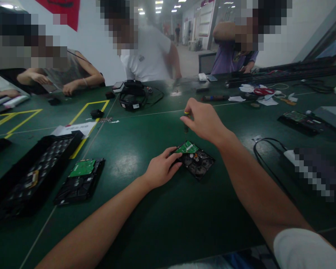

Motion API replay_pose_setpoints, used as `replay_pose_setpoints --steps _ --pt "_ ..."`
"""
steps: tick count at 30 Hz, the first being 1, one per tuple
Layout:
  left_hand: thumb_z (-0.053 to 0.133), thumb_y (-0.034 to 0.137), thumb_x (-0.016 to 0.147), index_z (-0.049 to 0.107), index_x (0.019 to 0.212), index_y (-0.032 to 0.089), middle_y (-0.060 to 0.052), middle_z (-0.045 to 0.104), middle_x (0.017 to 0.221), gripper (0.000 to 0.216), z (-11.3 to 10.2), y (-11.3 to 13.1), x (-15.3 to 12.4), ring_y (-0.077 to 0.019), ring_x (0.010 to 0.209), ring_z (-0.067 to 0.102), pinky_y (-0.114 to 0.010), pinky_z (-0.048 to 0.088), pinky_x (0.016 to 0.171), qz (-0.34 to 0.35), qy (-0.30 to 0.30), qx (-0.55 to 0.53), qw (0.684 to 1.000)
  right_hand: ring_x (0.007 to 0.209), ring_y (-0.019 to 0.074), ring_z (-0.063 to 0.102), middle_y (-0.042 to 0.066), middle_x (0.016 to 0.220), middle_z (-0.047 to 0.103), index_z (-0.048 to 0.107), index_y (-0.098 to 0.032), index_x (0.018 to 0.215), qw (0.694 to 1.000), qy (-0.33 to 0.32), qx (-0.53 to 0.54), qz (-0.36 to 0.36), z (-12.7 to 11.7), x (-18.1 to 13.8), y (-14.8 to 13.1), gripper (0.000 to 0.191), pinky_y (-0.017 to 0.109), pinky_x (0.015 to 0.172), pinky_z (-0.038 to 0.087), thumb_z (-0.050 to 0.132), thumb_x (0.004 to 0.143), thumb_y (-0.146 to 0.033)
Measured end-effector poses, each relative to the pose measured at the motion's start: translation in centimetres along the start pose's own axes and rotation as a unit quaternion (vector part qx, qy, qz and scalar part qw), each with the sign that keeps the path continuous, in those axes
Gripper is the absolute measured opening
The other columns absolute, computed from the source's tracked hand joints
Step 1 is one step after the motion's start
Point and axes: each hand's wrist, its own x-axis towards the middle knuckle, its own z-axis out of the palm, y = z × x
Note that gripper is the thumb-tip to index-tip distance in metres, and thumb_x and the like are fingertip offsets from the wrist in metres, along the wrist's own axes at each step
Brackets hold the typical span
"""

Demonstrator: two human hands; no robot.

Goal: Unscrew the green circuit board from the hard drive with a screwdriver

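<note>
Right grip [204, 116] clamped on screwdriver [186, 128], left grip [160, 169] on hard drive [199, 165], beyond worktop's [145, 228] near edge; apparent screw work calls for tip alignment.

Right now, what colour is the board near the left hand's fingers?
That board is green, best seen in the head view.

L hand [164, 166], fingers spread, touches the L corner of a blk hard drive [198, 164] w/ green PCB facing up, flat on the dk green table [134, 231]. R hand [204, 119] pinches a small screwdriver [186, 127], approx. vertical, just beyond the drive. 2nd drive [81, 181], also PCB up, lies to L, next to a long blk tray [57, 164] w/ a yellowish pc. inside. Blk headset [133, 97] near far edge; 3 ppl across the table, partly pixelated.
</note>
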Motion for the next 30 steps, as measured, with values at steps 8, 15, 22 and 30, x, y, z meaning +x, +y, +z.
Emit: replay_pose_setpoints --steps 8,15,22,30 --pt "0.048 0.045 0.107 0.058 0.142 0.026 -0.013 0.052 0.153 0.041 0.01 0.04 -0.02 -0.0303 0.126 0.066 -0.050 0.061 0.101 0.000 0.001 -0.002 1.000 0.092 0.0258 0.063 0.009 0.100 0.070 0.062 -0.020 0.101 1.000 -0.011 0.008 -0.026 0.00 -0.09 -0.23 0.008 0.036 0.082 0.041 0.061 0.095 -0.025" --pt "0.048 0.045 0.107 0.058 0.143 0.027 -0.012 0.053 0.153 0.041 0.09 -0.10 -0.05 -0.0299 0.128 0.065 -0.049 0.061 0.101 0.000 0.002 0.001 1.000 0.088 0.0249 0.061 0.008 0.098 0.070 0.062 -0.020 0.102 1.000 0.007 0.009 0.002 0.07 0.02 -0.01 0.016 0.035 0.078 0.038 0.068 0.091 -0.029" --pt "0.049 0.044 0.107 0.058 0.142 0.027 -0.013 0.053 0.153 0.040 -0.05 0.07 0.00 -0.0299 0.126 0.066 -0.049 0.061 0.100 0.000 0.001 0.001 1.000 0.091 0.0258 0.062 0.010 0.099 0.070 0.063 -0.020 0.102 1.000 -0.012 0.001 -0.026 -0.09 -0.12 -0.36 0.009 0.036 0.081 0.040 0.060 0.095 -0.024" --pt "0.050 0.043 0.106 0.058 0.141 0.026 -0.013 0.054 0.152 0.040 -0.06 0.06 0.03 -0.0297 0.125 0.067 -0.048 0.062 0.098 0.003 0.004 0.003 1.000 0.089 0.0258 0.062 0.010 0.101 0.070 0.062 -0.018 0.104 1.000 0.004 0.005 0.007 0.26 0.04 -0.11 0.015 0.037 0.079 0.041 0.066 0.091 -0.025"
